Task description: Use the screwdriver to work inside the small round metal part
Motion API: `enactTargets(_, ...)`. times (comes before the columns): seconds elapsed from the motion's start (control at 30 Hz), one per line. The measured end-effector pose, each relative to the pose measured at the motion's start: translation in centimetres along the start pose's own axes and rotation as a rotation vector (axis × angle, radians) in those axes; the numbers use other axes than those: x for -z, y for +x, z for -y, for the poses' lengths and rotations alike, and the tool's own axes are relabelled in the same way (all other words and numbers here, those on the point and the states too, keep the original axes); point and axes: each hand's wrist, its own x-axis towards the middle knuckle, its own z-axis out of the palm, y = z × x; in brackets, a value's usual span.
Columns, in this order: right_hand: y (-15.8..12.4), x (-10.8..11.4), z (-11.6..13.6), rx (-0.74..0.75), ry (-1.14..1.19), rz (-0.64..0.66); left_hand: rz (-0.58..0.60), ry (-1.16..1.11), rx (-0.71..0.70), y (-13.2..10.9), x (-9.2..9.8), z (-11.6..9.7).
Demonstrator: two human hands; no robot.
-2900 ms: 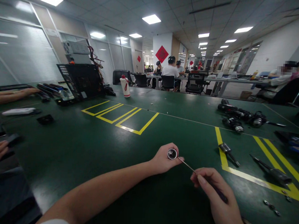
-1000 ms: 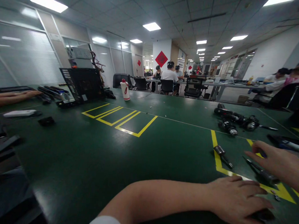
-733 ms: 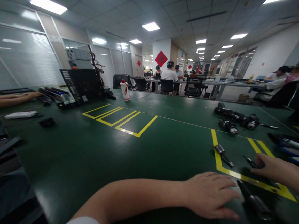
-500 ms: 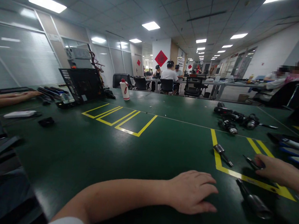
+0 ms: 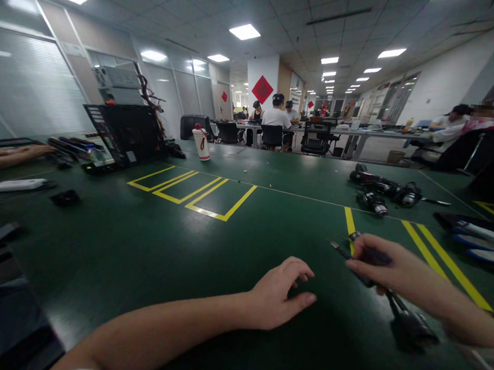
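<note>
My right hand (image 5: 377, 262) is closed around a slim dark tool (image 5: 340, 249) with a flat metal tip pointing left. Its handle is mostly covered by my fingers, so I cannot tell its exact kind. Behind those fingers, a bit of a small metal piece (image 5: 354, 236) shows on the table. Below my right wrist lies a dark metal cylinder with a shank (image 5: 415, 326), like a drill chuck, partly blurred. My left hand (image 5: 275, 294) hovers at or just over the green tabletop (image 5: 208, 255), holding nothing, with thumb and fingers apart.
Power tools (image 5: 384, 192) lie together at the back right, beside blue-and-white items (image 5: 486, 247). Yellow tape (image 5: 457, 261) marks the table. A white bottle (image 5: 201, 143) and a black computer case (image 5: 123, 134) stand farther back. Another person's arm (image 5: 12, 156) rests at far left.
My right hand has lifted the slim dark tool from the taped area and carried it left. My left hand has moved left and slightly up. The view has shifted a little.
</note>
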Motion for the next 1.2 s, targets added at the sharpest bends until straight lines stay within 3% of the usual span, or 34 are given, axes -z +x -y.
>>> enactTargets(0.13, -0.6, -7.8, 0.1, 0.053, 0.161, -0.010, -0.074, -0.101, 0.003, 0.1, -0.4, 1.0)
enactTargets(0.23, -0.9, -10.6, -0.6, 0.057, 0.191, 0.021, -0.073, -0.111, -0.002, 0.2, -0.2, 1.4)
enactTargets(0.53, -1.4, -10.6, -1.2, 0.131, 0.132, -0.043, 0.019, -0.080, -0.080, 0.4, 0.9, 1.1)
enactTargets(0.93, -1.1, -10.8, -1.9, 0.219, 0.111, -0.129, 0.029, 0.404, -0.199, 0.2, 0.5, 2.1)
enactTargets(1.2, -1.2, -10.7, -1.7, 0.260, -0.032, -0.156, 0.035, 0.579, -0.439, 0.3, 0.4, 2.4)
